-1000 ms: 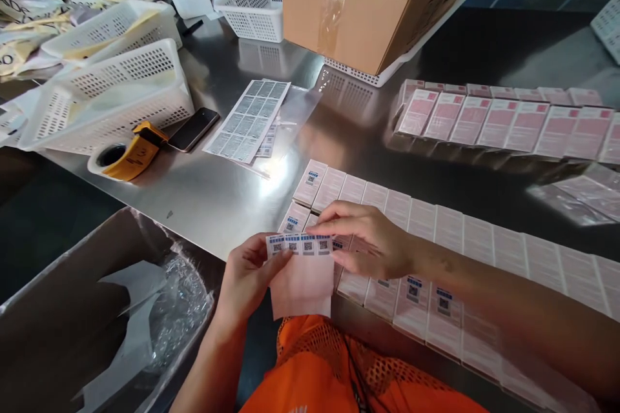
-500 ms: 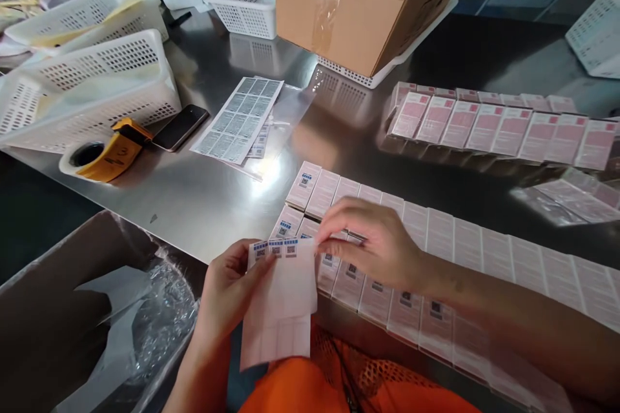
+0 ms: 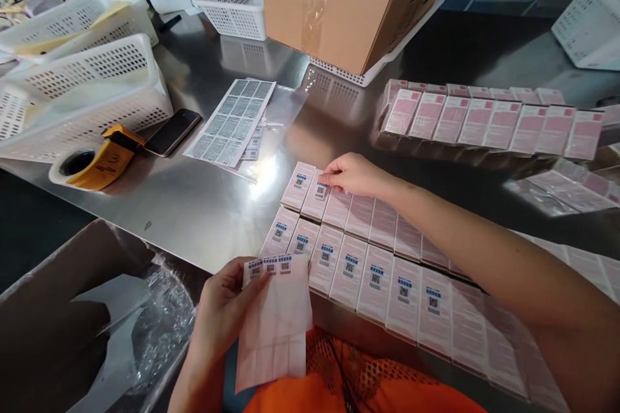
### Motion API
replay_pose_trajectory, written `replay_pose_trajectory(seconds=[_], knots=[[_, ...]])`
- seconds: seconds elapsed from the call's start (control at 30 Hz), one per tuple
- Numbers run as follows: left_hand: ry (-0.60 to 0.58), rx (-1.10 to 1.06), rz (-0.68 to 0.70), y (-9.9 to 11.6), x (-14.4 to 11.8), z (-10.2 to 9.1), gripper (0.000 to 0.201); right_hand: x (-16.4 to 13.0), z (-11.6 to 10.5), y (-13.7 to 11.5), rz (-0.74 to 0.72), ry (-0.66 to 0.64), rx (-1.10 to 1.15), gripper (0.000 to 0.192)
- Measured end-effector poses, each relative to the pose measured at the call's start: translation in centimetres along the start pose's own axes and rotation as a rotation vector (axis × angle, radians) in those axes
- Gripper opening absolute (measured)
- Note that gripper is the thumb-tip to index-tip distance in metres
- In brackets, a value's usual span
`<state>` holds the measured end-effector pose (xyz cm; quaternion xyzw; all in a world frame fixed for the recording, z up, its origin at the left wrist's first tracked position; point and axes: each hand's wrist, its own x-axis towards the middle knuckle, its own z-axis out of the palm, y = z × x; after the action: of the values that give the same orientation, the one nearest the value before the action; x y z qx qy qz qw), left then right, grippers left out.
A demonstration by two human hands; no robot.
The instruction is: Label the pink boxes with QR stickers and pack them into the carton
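Note:
My left hand (image 3: 225, 303) is closed on a sheet of stickers (image 3: 276, 329), thumb on top; a few QR-code labels are left along its upper edge. My right hand (image 3: 356, 174) pinches the edge of a QR-code sticker (image 3: 320, 190), which lies against the second small pink-and-white box of the back row (image 3: 338, 208). The first box (image 3: 298, 186) beside it carries a similar blue-topped sticker. In the front row (image 3: 347, 268), several boxes from the left end bear such stickers, while those farther right show plain pink faces. My right forearm hides part of the back row.
Printed label sheets (image 3: 232, 122), a phone (image 3: 173, 132) and a yellow tape dispenser (image 3: 104, 161) lie on the metal table. White baskets (image 3: 145, 90) and a cardboard box (image 3: 324, 6) stand behind. Wrapped boxes (image 3: 477, 122) sit at right. A bin with plastic scraps (image 3: 165, 316) is lower left.
My right hand has moved from the sheet's upper right corner up to the back row, with a sticker now against the second box. My left hand still holds the sheet, slightly lower in view.

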<state>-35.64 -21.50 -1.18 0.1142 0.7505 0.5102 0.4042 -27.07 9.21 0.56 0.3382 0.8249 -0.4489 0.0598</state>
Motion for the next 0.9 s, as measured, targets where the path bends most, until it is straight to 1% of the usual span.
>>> replay_pose_trajectory(seconds=[0.13,0.27,0.4,0.57,0.67,0.8,0.83,0.87,0.9], knots=[[-0.020,-0.049,-0.010,-0.1,0.2,0.0,0.038,0.0,0.5,0.4,-0.025,0.035,-0.036,0.026],[-0.070,-0.055,0.002,-0.1,0.4,0.3,0.035,0.3,0.7,0.9,-0.041,0.058,-0.052,0.028],[-0.048,-0.066,-0.007,-0.2,0.4,0.5,0.036,0.3,0.8,0.8,-0.053,0.079,-0.094,0.028],[-0.031,-0.033,-0.004,-0.5,0.2,0.4,0.038,-0.1,1.0,0.6,-0.091,0.136,-0.141,0.027],[-0.024,-0.032,-0.011,-0.7,0.2,0.4,0.038,-0.7,1.8,0.8,-0.141,0.208,-0.133,0.020],[-0.057,-0.003,0.005,-0.8,0.2,0.4,0.039,-1.3,3.2,1.4,-0.236,0.387,-0.174,0.009],[-0.063,0.002,0.016,-0.7,0.1,0.5,0.038,-1.3,3.3,1.6,-0.243,0.435,-0.178,0.011],[-0.065,0.004,0.027,-0.5,0.0,0.5,0.038,-1.3,3.3,1.7,-0.237,0.484,-0.160,0.030],[-0.072,0.004,0.035,-0.3,-0.1,0.6,0.037,-1.3,3.2,1.7,-0.221,0.523,-0.120,0.054]])
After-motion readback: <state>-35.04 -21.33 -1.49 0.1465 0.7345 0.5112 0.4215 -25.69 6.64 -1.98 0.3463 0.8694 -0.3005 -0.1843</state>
